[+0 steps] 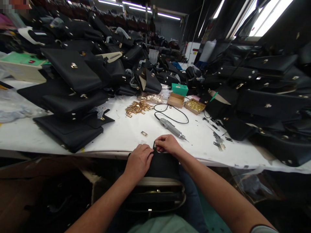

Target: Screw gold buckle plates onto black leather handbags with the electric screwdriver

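Observation:
A black bag (162, 166) lies across my lap, its mouth toward me and its flap reaching the table edge. My left hand (140, 159) rests on the flap's left side, fingers bent and together on the material. At the flap's far edge, my right hand (166, 144) pinches a small light piece beside a narrow black tab; the piece is too small to make out. Just beyond my hands, a gold metal plate (144, 133) lies on the white table (121, 136). A grey electric screwdriver (172, 128) with a black cable lies beyond my right hand.
Gold fittings (138, 108) are heaped mid-table, near an open cardboard box (176, 100), a box of small brass parts (195, 105) and a green box (179, 89). Black bags are piled at left (70, 68) and right (269, 103). Small tools (218, 140) lie at right.

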A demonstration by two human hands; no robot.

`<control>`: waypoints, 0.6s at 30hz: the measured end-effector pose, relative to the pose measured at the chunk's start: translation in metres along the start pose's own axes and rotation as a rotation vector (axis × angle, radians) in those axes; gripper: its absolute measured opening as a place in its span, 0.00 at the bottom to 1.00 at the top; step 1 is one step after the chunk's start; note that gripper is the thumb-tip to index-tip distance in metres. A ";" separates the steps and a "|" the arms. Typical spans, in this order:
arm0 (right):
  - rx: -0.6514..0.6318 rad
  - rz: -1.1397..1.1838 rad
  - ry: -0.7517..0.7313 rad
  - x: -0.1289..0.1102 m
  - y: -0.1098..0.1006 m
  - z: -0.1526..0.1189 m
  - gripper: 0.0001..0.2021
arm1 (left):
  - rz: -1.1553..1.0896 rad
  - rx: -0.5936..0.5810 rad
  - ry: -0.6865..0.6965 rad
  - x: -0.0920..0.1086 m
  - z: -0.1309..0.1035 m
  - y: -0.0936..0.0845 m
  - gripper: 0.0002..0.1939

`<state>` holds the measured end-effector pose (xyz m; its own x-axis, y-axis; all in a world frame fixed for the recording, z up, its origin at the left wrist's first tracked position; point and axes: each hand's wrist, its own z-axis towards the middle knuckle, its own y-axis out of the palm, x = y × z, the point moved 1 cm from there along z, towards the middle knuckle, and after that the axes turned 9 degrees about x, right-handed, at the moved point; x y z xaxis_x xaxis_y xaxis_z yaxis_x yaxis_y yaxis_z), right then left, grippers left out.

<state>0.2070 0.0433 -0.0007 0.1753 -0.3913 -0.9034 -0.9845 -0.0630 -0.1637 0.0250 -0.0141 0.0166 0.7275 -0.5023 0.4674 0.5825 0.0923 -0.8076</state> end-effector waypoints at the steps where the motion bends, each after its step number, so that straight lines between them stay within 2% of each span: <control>1: 0.012 -0.016 -0.011 0.000 0.001 0.002 0.05 | 0.025 0.002 0.035 0.000 0.001 -0.001 0.10; 7: 0.052 -0.185 -0.099 -0.005 0.003 0.003 0.04 | 0.176 -0.065 0.158 -0.001 0.005 -0.005 0.14; 18: 0.109 -0.561 -0.331 -0.014 0.000 0.009 0.06 | 0.272 -0.177 0.215 -0.004 0.007 -0.001 0.17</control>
<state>0.2048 0.0568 0.0081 0.6715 -0.0219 -0.7407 -0.7399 -0.0745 -0.6685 0.0235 -0.0064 0.0181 0.7433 -0.6505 0.1562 0.2932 0.1069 -0.9501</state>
